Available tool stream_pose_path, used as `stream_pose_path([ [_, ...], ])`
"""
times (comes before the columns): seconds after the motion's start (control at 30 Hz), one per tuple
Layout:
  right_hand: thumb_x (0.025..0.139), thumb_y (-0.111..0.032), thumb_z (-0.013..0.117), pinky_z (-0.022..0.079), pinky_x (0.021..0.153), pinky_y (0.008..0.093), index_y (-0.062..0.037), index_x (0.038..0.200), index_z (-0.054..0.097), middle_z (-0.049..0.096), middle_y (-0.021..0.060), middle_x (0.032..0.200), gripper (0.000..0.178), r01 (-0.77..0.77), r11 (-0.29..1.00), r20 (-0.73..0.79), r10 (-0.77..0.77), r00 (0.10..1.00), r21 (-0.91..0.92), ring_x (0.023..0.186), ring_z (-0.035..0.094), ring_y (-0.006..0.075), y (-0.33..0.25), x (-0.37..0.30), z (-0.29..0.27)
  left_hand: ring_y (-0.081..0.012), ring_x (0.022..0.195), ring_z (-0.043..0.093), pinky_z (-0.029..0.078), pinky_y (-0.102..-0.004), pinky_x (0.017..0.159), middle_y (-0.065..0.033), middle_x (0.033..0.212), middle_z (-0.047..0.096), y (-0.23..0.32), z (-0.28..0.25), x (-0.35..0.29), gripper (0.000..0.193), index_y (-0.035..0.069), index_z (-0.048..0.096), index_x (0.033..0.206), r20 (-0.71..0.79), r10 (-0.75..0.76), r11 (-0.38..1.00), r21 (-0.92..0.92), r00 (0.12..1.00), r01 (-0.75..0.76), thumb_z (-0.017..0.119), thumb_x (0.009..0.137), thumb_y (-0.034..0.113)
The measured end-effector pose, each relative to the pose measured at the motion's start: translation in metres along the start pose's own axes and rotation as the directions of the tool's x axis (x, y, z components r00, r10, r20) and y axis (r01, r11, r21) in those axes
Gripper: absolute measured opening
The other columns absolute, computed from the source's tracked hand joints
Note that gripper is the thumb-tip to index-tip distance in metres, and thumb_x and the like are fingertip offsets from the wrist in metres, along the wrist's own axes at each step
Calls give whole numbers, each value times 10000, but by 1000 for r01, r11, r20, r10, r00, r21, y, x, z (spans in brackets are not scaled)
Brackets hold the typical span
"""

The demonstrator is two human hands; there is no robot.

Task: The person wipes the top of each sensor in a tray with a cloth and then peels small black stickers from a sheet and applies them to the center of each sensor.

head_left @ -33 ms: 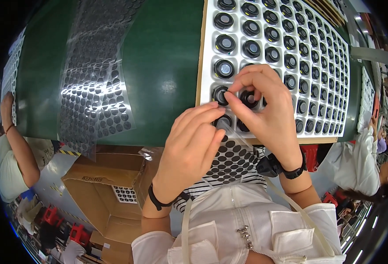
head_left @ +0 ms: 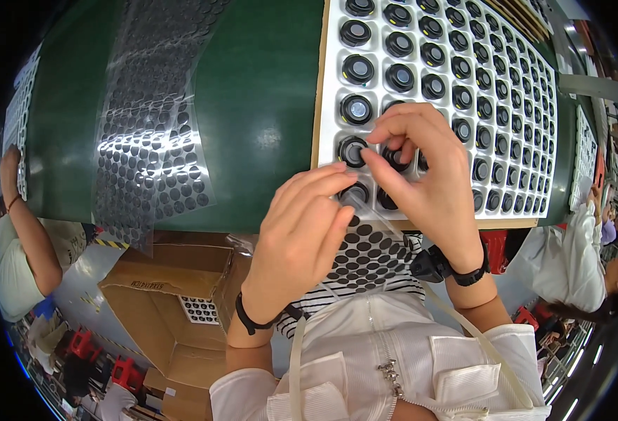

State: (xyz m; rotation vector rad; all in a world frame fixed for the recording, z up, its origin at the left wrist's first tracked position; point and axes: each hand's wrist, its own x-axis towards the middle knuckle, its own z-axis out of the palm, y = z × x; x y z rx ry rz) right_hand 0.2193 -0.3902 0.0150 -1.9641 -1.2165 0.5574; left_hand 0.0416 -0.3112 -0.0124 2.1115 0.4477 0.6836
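Just above centre of the frame, right hand pinching over small black round caps in white gridded tray, left hand loosely curled, fingertips touching beside it, hold unclear.

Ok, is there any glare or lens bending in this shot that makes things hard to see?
Head view: overhead light glares white off the clear plastic sheet of black round dots, washing out some dots; the white tray of black round parts curves toward the rim from fisheye distortion; both hands are sharp.

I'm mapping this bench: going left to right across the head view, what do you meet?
Co-worker's arm → clear sheet of dark dots → bare green table → left hand → right hand → white tray of black round parts.
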Motion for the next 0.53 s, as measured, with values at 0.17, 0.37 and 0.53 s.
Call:
stream_pose_path([
  [0.17, 825, 32, 759, 548, 776, 265, 8, 1008, 700, 674, 107, 1042, 194, -186, 938, 256, 111, 960, 291, 897, 664, 166, -4, -21, -39, -323, 958, 686, 517, -408, 855, -156, 1031, 729, -1, -10, -5, 149, -21, 576, 849, -133, -51, 995, -97, 990, 38, 589, 980, 48],
  [0.37, 803, 8, 813, 583, 838, 286, 20, 1043, 706, 687, 130, 1074, 263, -144, 962, 419, 35, 907, 231, 961, 699, 192, -4, -38, -63, -258, 776, 639, 499, -360, 726, -126, 950, 739, 3, -13, -15, 152, -6, 580, 833, -207, -94, 996, -32, 974, 89, 599, 971, 56],
  [0.53, 781, -14, 842, 597, 864, 305, 3, 1019, 720, 704, 126, 1092, 268, -217, 968, 464, 135, 875, 129, 977, 716, 247, -4, -39, -66, -255, 704, 605, 485, -342, 665, -116, 934, 742, 11, -7, -18, 159, 12, 596, 850, -202, -72, 997, 24, 977, 79, 599, 986, 95],
])
